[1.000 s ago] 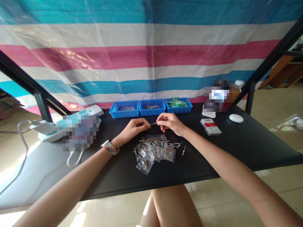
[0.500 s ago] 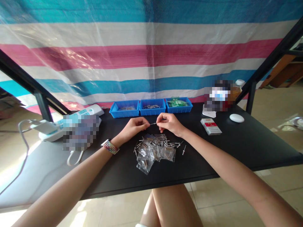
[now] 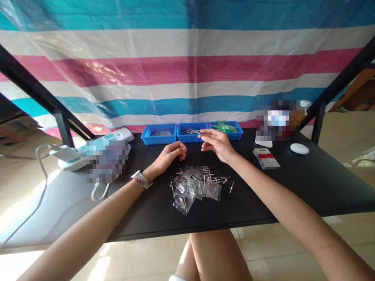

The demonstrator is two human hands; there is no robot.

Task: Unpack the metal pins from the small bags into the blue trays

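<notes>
My right hand (image 3: pixel 218 145) is raised just in front of the middle blue bin (image 3: pixel 191 138), fingers stretched and apart, with nothing visible in them. Thin metal rivets (image 3: pixel 191 132) lie in that bin. To the left, my left hand (image 3: pixel 172 155) rests over the table with its fingers curled loosely closed; no object shows in it. A heap of small clear plastic bags (image 3: pixel 183 203) lies nearer to me. Loose blind rivets (image 3: pixel 218 179) are scattered along the heap's back and right side, and a single rivet (image 3: pixel 232 187) lies apart on the right.
Beside the middle bin stand a left blue bin (image 3: pixel 159 141) and a right blue bin (image 3: pixel 238 134) with green packets. A power strip (image 3: pixel 125 135) with a cable occupies the table's left. On the right are a cigarette pack (image 3: pixel 266 159), a white oval object (image 3: pixel 299 148) and a bottle (image 3: pixel 304 104).
My hands have separated. The right one has moved up toward the middle bin and opened, and the rivet held between them is no longer visible there. My left hand has curled its fingers.
</notes>
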